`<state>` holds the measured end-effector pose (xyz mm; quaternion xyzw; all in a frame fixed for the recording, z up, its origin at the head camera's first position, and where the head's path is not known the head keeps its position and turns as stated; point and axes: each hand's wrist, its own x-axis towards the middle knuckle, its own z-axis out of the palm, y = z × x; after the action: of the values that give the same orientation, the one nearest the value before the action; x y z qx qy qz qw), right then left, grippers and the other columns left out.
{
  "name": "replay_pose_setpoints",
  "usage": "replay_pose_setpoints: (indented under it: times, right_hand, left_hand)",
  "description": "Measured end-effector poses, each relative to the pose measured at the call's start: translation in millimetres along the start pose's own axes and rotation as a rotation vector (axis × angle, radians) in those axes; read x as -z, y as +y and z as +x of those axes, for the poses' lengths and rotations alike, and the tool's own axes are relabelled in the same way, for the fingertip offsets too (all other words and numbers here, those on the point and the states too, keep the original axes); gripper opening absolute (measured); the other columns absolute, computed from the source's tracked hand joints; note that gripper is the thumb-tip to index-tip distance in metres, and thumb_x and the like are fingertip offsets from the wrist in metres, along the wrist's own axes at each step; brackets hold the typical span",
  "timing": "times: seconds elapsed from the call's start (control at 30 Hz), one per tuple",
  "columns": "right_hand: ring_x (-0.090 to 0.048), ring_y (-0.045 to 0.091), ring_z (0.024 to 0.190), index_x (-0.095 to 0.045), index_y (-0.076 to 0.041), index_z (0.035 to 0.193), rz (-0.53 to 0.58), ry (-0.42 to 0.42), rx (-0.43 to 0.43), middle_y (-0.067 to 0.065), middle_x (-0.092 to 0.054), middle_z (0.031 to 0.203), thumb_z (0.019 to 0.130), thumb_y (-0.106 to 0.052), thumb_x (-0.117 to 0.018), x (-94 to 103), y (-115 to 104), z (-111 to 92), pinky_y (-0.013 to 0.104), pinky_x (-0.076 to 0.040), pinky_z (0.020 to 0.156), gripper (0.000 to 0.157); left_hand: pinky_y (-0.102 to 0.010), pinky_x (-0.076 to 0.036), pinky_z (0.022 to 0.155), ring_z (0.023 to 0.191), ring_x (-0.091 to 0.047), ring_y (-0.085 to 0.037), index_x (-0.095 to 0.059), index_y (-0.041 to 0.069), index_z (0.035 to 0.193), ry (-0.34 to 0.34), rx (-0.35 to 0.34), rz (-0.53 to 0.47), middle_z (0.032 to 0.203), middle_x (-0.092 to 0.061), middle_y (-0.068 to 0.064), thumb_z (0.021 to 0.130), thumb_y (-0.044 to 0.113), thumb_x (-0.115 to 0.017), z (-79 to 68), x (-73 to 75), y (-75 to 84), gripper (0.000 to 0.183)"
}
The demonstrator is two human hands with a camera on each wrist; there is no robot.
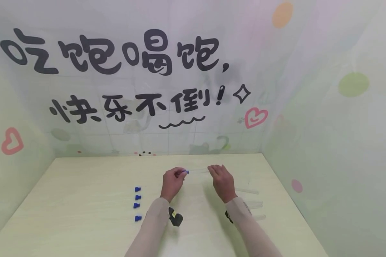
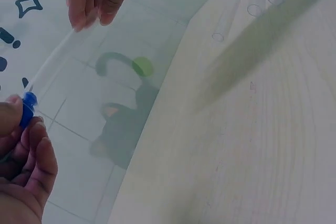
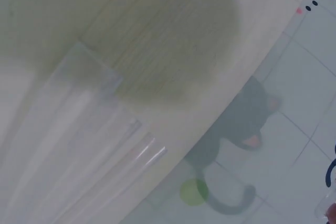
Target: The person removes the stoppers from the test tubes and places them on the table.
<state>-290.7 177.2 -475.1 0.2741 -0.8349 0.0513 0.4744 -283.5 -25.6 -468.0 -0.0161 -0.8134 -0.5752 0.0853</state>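
My left hand [image 1: 172,184] pinches a small blue cap [image 2: 28,108] between thumb and fingers, seen closely in the left wrist view. From that cap a clear, thin-walled tube [image 2: 55,64] runs across to my right hand [image 1: 223,181], whose fingers hold its other end. Cap and tube meet, but how far one sits in the other is too blurred to tell. Both hands are raised over the back part of the table. In the right wrist view only a fingertip [image 3: 331,213] shows at the lower right corner.
Several blue caps [image 1: 137,197] stand in a column on the table [image 1: 83,200], left of my left forearm. Several clear tubes [image 1: 247,191] lie on the right, partly behind my right sleeve. Printed walls [image 1: 167,142] enclose the table's back and sides.
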Motion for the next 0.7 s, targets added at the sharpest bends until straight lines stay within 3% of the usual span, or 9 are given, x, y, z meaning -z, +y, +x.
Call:
replay_pose_setpoints:
  times: [0.33,0.57,0.7]
  right_hand:
    - [-0.067,0.023,0.077,-0.072,-0.004,0.091,0.010,0.030,0.013,0.008,-0.072,0.086,0.064,0.015,-0.071,-2.3,-5.6,-7.6,0.036,-0.056,0.073,0.033]
    - [-0.067,0.020,0.069,-0.071,-0.004,0.085,0.045,0.039,0.017,0.007,-0.071,0.080,0.063,0.016,-0.069,0.3,-9.7,-5.0,0.029,-0.055,0.060,0.030]
    - [-0.067,0.020,0.072,-0.071,-0.003,0.086,0.049,0.036,0.024,0.007,-0.070,0.081,0.063,0.017,-0.069,1.2,-10.5,-1.9,0.029,-0.055,0.060,0.030]
  left_hand:
    - [-0.026,-0.045,0.062,0.069,-0.055,-0.015,-0.072,-0.001,0.094,0.001,0.018,0.030,0.083,-0.069,-0.013,0.089,0.005,-0.063,-4.6,6.4,3.7,0.012]
    - [-0.025,-0.045,0.062,0.066,-0.053,-0.014,-0.073,0.000,0.089,0.013,-0.029,0.059,0.079,-0.070,-0.011,0.087,0.004,-0.065,-6.3,9.7,2.5,0.009]
    - [-0.025,-0.045,0.060,0.065,-0.054,-0.014,-0.074,-0.001,0.088,0.017,-0.022,0.053,0.076,-0.070,-0.011,0.087,0.004,-0.065,-5.6,12.3,2.9,0.010]
